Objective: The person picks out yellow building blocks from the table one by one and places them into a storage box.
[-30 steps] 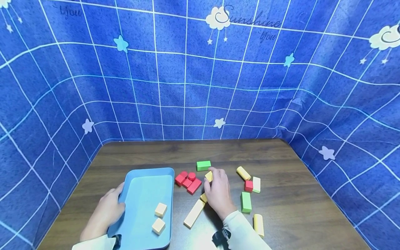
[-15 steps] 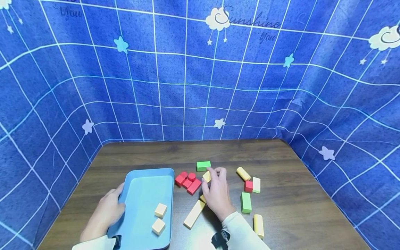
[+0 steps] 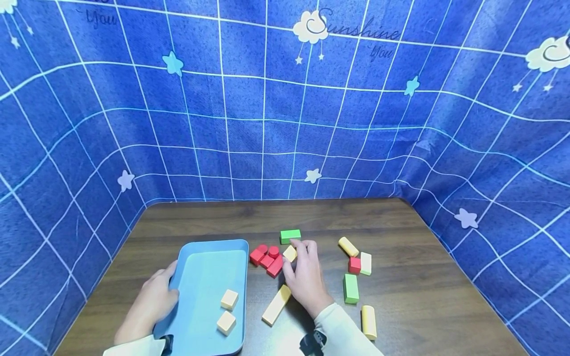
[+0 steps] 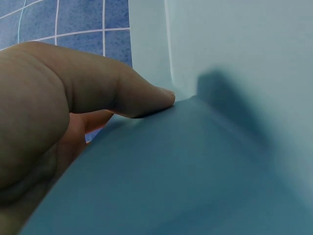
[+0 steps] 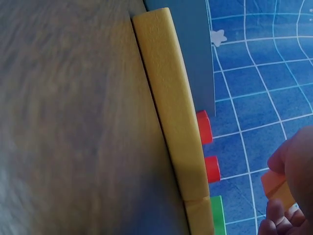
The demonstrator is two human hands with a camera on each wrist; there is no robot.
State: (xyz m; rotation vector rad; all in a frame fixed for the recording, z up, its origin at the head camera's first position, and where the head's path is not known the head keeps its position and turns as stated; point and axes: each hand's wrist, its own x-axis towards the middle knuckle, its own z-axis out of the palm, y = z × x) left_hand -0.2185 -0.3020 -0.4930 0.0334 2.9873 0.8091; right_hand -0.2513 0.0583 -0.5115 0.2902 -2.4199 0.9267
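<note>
My left hand (image 3: 151, 299) grips the left rim of a blue tray (image 3: 202, 248), thumb over the inner side in the left wrist view. Two pale wooden cubes (image 3: 229, 299) lie in the tray's near right part. My right hand (image 3: 305, 277) pinches a small yellow wooden block (image 3: 290, 253) between thumb and fingers; in the right wrist view this block (image 5: 278, 187) appears raised above the tabletop. Below the hand lies a long wooden block (image 3: 276, 305), with a shorter one (image 5: 199, 215) at its far end, hidden by the hand in the head view.
Several red blocks (image 3: 267, 260) cluster beside the tray's right wall. A green block (image 3: 290, 236) lies behind the right hand. To its right are yellow cylinders (image 3: 368, 321), a red cube (image 3: 354, 265), a pale green block (image 3: 365, 263) and another green block (image 3: 351, 288). Blue curtain surrounds the table.
My right hand has shifted left with the yellow block, from beside the green block toward the red ones. The left hand and tray have stayed put.
</note>
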